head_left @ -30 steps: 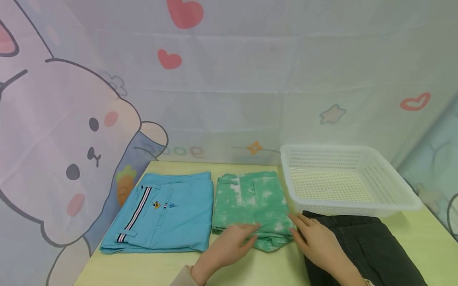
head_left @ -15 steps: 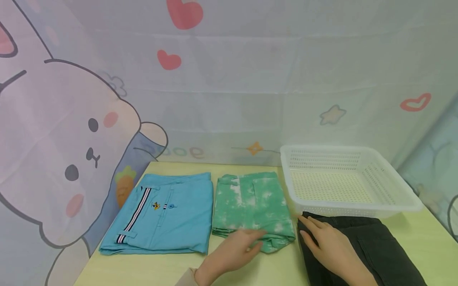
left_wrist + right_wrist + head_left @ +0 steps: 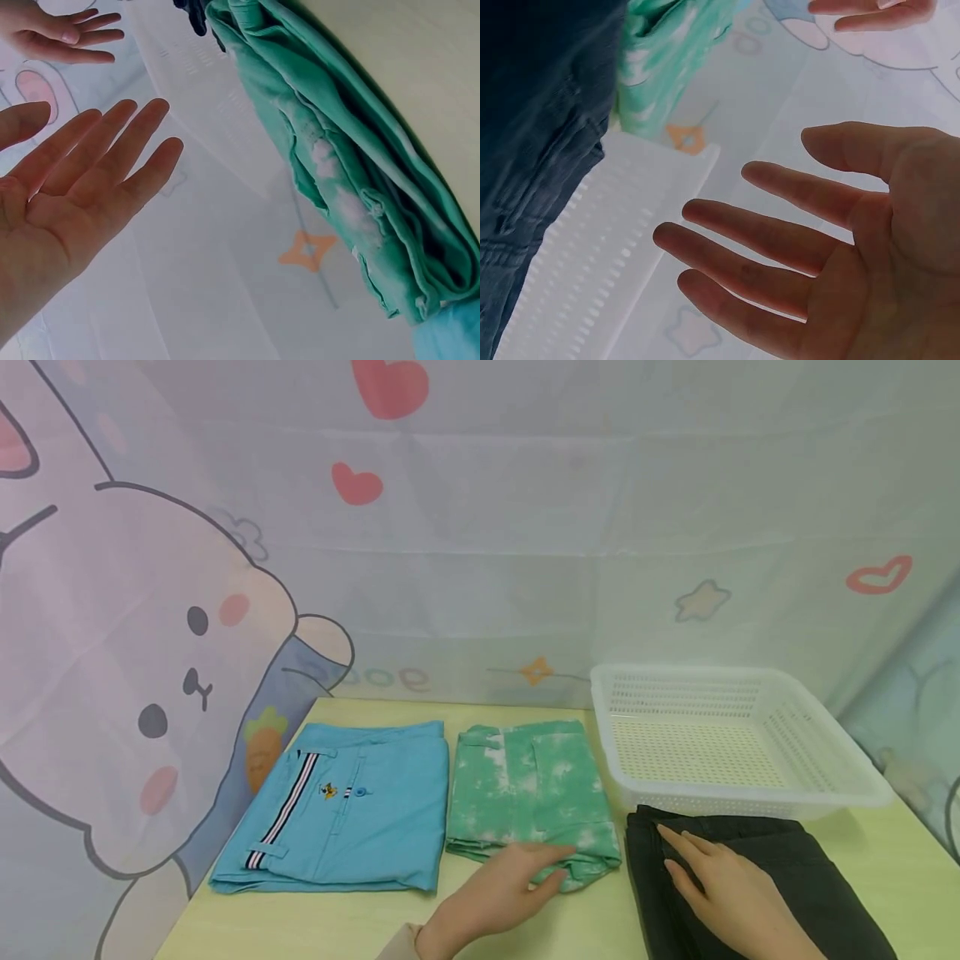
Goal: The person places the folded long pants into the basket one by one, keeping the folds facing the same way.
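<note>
A folded green-and-white tie-dye garment point(image 3: 525, 785) lies in the middle of the table, its near edge bunched. Over that near edge my left hand point(image 3: 506, 889) hovers with relaxed, nearly straight fingers; the left wrist view shows a gap between its fingers point(image 3: 124, 154) and the green cloth. Folded black pants point(image 3: 795, 877) lie at the right front. My right hand point(image 3: 731, 889) is above them, fingers spread and holding nothing, apart from the cloth in the right wrist view. Left of the green garment lies a folded light-blue garment point(image 3: 397, 827) with a striped band, a button and belt loops.
Behind the black pants stands a white plastic basket point(image 3: 832, 752) with slotted walls and nothing visible inside. A pale yellow table point(image 3: 300, 935) carries everything. A printed cloth backdrop point(image 3: 487, 593) hangs along its far edge, and a dark cable point(image 3: 951, 818) shows at far right.
My right hand has moved right, from the green garment's edge to over the black pants. My left hand has shifted slightly right and nearer to me. The black pants' left edge has spread slightly left.
</note>
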`<state>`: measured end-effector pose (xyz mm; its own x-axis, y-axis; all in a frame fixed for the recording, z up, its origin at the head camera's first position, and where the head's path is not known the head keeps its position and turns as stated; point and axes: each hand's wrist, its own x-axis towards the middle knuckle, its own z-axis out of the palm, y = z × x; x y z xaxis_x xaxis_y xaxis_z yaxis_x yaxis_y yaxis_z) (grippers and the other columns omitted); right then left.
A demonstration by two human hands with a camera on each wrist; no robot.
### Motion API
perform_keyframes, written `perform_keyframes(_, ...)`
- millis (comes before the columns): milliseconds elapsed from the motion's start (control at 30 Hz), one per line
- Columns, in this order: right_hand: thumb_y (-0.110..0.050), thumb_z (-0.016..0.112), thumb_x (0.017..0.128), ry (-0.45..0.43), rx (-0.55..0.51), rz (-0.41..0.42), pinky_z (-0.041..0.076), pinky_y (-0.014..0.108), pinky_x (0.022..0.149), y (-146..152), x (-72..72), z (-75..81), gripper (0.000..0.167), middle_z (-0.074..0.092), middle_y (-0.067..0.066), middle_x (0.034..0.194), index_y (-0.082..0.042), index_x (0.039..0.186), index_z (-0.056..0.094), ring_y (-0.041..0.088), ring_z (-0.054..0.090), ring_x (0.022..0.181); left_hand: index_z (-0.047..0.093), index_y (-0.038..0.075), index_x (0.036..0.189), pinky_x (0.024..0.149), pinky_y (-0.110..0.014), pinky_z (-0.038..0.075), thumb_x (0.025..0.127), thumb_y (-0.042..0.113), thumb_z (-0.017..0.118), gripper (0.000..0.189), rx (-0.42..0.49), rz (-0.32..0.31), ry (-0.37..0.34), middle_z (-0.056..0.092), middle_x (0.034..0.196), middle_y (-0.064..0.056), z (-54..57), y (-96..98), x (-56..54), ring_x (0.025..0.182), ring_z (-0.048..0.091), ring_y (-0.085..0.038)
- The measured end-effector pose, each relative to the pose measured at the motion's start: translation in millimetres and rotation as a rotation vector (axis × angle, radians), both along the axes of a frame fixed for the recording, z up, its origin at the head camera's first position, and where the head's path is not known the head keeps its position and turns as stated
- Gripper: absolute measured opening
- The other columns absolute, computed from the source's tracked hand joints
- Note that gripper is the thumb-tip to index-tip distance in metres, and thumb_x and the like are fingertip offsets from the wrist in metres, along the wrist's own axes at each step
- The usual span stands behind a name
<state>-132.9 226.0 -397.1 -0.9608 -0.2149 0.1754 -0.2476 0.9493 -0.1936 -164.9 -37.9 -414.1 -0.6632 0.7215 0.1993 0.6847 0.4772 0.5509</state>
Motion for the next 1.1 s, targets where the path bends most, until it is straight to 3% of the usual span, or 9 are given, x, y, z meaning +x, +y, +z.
perform_keyframes(167,-0.028,0.059,0.084,-0.068,0.01,-0.001,0.05,0.045,0.063,10.3,1.7,-4.3,0.044,0.061,0.02,0.111,-0.012,0.125,0.053,0.035,0.061,0.088,0.05,0.013,0.127,0.085,-0.019,0.047,0.096,0.024,0.04,0.034,0.016,-0.003,-0.023,0.058,0.122,-0.001,4.1,2.2,2.3,0.11,0.056,-0.012)
perform_keyframes(433,-0.026,0.059,0.084,-0.185,0.007,-0.011,0.047,0.036,0.053,29.9,4.3,-14.9,0.044,0.061,0.023,0.109,-0.009,0.124,0.052,0.034,0.062,0.083,0.051,0.009,0.125,0.087,-0.019,0.046,0.096,0.02,0.041,0.033,0.042,-0.031,-0.046,0.058,0.122,-0.004,3.8,9.4,4.0,0.112,0.054,-0.012)
perform_keyframes(633,-0.024,0.06,0.083,-0.257,0.03,-0.017,0.036,0.023,0.048,46.3,4.4,-22.4,0.046,0.063,0.019,0.106,-0.009,0.125,0.051,0.011,0.056,0.06,0.053,0.008,0.123,0.087,-0.016,0.045,0.095,0.018,0.041,0.032,0.05,-0.041,-0.035,0.058,0.121,-0.005,-2.3,17.4,2.6,0.112,0.054,-0.011)
perform_keyframes(700,-0.024,0.06,0.083,-0.262,0.039,-0.009,0.033,0.022,0.048,52.4,4.7,-25.3,0.046,0.063,0.018,0.106,-0.009,0.125,0.051,0.007,0.051,0.056,0.053,0.009,0.124,0.085,-0.015,0.045,0.096,0.018,0.041,0.032,0.055,-0.054,-0.052,0.058,0.122,-0.005,-4.4,20.3,2.9,0.111,0.054,-0.011)
perform_keyframes(900,-0.023,0.064,0.08,-0.221,0.06,-0.019,0.044,0.027,0.054,69.5,6.9,-35.1,0.046,0.065,0.014,0.102,-0.005,0.121,0.053,0.018,0.062,0.072,0.048,0.009,0.128,0.09,-0.013,0.042,0.097,0.022,0.037,0.035,-0.004,-0.109,-0.085,0.053,0.128,-0.003,-8.7,29.3,7.3,0.117,0.049,-0.01)
perform_keyframes(1100,-0.022,0.065,0.079,-0.171,0.062,-0.01,0.049,0.03,0.057,85.6,8.8,-43.2,0.047,0.065,0.014,0.102,-0.002,0.119,0.054,0.018,0.062,0.07,0.039,0.013,0.134,0.096,-0.016,0.038,0.098,0.028,0.033,0.04,-0.081,-0.141,-0.161,0.044,0.136,-0.001,-12.7,37.3,10.0,0.125,0.041,-0.009)
